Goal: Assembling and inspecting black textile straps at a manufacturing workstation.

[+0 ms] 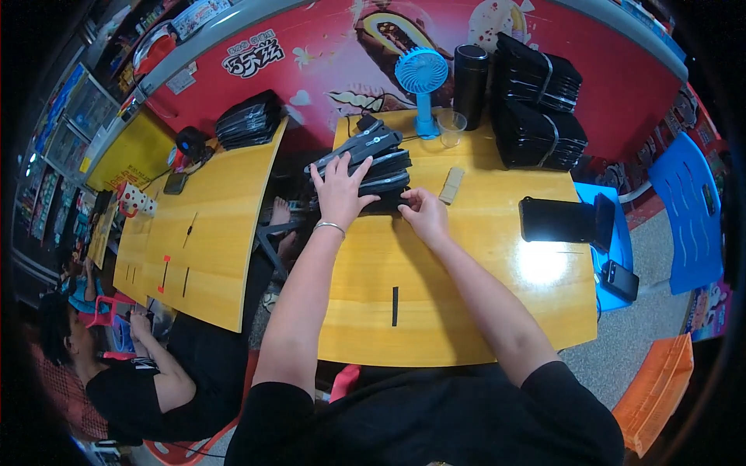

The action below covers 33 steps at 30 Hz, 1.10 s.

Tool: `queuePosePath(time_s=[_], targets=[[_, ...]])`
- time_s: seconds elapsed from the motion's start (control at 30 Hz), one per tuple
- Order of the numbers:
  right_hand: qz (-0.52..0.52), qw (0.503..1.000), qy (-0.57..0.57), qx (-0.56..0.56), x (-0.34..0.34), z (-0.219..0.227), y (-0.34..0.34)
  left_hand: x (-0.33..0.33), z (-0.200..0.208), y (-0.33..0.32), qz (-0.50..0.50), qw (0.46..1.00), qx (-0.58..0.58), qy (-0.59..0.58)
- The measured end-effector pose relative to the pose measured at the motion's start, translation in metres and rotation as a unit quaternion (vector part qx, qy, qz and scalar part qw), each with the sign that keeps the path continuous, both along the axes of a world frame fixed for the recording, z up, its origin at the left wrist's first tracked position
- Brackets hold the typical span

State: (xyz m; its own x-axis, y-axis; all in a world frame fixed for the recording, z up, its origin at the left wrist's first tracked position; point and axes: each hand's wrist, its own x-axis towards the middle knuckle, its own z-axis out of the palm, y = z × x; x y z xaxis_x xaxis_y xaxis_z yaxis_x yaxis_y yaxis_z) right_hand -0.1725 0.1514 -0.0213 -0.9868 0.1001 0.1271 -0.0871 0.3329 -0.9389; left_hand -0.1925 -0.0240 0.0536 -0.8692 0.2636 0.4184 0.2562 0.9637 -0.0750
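A stack of black flat items (385, 172), perhaps pouches or sleeves, lies in front of me at the left side of the yellow table. My left hand (339, 194) rests on it with fingers spread. By the stack's near right corner, my right hand (427, 218) has its thumb and fingertips drawn together against the edge. What they pinch, if anything, is too small to make out. Right of the stack sits a small tan block (451, 186). Nearer to me, a short black strip (395, 306) lies on the tabletop.
A blue fan (422, 78), clear cup (451, 128) and black bottle (470, 85) stand at the back. Banded black bundles (540, 132) are right of them. A phone (556, 220) lies at the right. Another person (148, 373) sits beside the left table (214, 256).
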Motion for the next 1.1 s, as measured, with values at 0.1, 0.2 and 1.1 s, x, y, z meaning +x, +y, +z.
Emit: queuePosePath(time_s=[0.1,0.2,1.1], targets=[[-0.004,0.999,0.027,0.032,0.003,-0.001,0.001,0.0,0.0,0.007,0.019,1.0,0.0,-0.003],[-0.008,0.997,0.056,0.049,0.009,0.001,0.002,0.001,-0.006,0.011,0.025,1.0,0.004,0.001],[-0.049,0.961,0.132,0.239,0.156,0.067,0.194,0.182,-0.008,0.061,-0.137,0.588,0.652,-0.459]])
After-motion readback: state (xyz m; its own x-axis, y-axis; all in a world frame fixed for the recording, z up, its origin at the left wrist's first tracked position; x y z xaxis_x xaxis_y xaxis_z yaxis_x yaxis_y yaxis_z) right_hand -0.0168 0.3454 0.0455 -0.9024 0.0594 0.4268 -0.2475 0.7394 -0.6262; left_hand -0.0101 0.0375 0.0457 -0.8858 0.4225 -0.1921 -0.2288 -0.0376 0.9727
